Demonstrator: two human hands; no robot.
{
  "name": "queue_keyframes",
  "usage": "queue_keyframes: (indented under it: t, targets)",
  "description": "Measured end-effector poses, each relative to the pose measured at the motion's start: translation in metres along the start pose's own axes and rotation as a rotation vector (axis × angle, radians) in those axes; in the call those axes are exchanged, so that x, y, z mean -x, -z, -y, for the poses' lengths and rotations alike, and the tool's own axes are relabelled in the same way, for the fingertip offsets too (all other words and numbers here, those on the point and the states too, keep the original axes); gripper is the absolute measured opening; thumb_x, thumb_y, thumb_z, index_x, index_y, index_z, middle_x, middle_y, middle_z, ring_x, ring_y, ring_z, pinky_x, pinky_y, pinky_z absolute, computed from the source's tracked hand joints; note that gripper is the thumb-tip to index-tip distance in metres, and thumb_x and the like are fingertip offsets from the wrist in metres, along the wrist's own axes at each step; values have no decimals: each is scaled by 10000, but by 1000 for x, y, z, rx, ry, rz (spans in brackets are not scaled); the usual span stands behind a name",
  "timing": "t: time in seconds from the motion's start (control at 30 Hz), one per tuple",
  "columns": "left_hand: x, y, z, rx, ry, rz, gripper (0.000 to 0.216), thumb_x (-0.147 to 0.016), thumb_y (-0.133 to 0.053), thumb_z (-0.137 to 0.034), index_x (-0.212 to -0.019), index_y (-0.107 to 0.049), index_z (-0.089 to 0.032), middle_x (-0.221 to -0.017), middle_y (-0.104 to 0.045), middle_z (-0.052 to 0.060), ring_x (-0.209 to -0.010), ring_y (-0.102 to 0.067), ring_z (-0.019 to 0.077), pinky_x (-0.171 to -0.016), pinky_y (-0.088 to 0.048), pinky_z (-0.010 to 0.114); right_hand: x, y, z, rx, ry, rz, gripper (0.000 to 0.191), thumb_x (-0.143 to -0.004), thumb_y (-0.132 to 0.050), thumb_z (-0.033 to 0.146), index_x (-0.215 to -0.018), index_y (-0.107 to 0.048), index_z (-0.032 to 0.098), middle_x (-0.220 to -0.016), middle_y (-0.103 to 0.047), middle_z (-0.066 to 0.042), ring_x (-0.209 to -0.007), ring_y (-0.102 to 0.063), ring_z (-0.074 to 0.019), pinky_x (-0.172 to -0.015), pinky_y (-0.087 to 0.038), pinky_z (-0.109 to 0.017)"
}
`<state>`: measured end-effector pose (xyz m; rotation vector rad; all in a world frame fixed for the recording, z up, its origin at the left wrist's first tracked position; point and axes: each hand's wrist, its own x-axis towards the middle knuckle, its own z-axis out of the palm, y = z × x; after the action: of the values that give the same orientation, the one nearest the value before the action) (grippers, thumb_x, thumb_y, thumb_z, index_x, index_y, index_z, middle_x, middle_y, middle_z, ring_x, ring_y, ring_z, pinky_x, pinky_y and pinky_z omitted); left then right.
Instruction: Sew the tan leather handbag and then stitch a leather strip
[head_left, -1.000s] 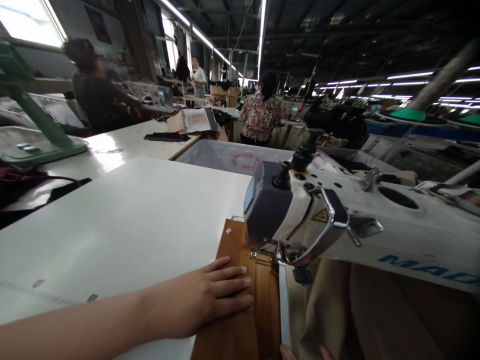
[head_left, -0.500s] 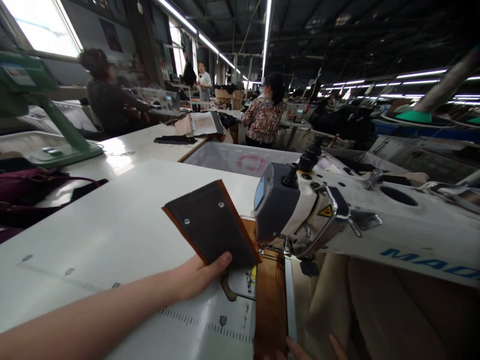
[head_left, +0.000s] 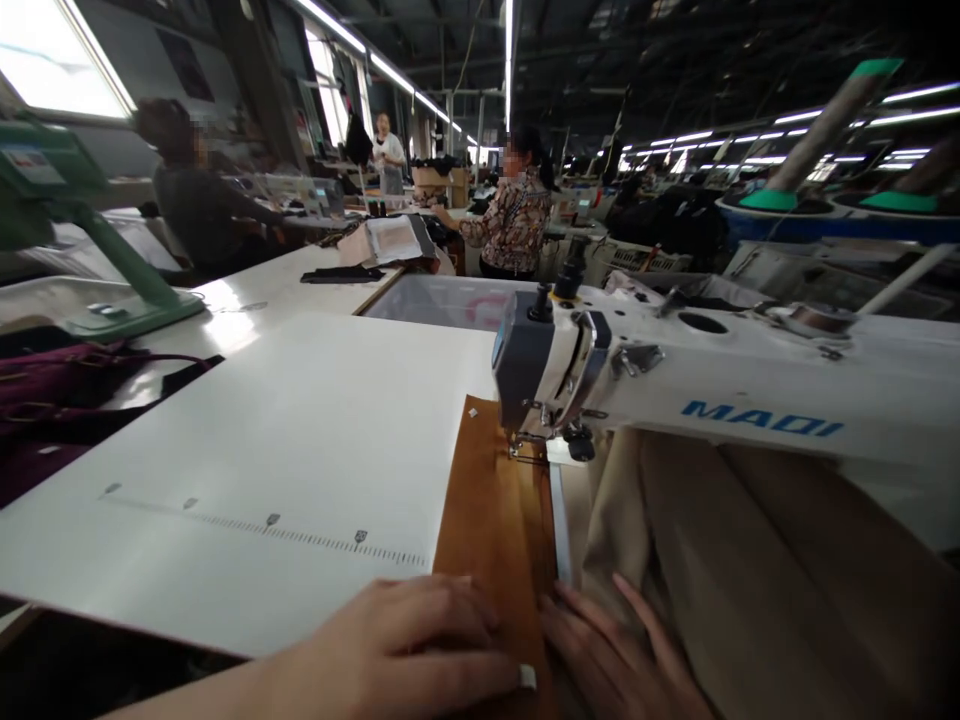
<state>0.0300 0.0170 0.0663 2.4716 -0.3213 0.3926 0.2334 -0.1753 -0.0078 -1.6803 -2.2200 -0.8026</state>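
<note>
the brown leather piece [head_left: 495,500] lies flat on the table, running from under the sewing machine head [head_left: 544,375] back toward the person. the left hand [head_left: 405,650] and right hand [head_left: 607,650] press on its near end with flat, spread fingers, gripping nothing. it looks thin, light and fairly stiff, probably best steered by flat palms just short of the machine head.

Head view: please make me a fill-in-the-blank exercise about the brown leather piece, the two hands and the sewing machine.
1. The flat brown leather piece lies under the head of the white ____ machine.
2. The left hand and the right hand both rest near the piece's ____ end.
3. The printed ruler scale on the white table lies to the ____ of the leather.

Missing words: sewing; near; left
</note>
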Motion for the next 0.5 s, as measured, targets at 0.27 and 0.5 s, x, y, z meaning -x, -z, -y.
queue_keyframes:
  t: [0.27, 0.5]
  targets:
    - [29, -55, -9, -381, -176, -45, 220, -978, -535, -129, -1161, -656, -139, -878, -732, 1, -936, -669, 132, -1208, -345, 334, -4, 25, 12, -81, -126, 163, 423, -889, -564, 316, -1287, -577, 173, -1270, -663, 12, -1275, -491, -145, -1254, -8, -398]
    - [54, -64, 3, -377, -57, 141, 364, -994, -506, -222, -1349, -570, -271, -982, -728, 18, -1007, -669, 161, -1172, -416, 336, 19, -8, 27, 354, 120, 25, 420, -817, -528, 145, -1220, -650, 145, -1268, -660, -65, -1459, -230, -398, -1189, -18, -727]
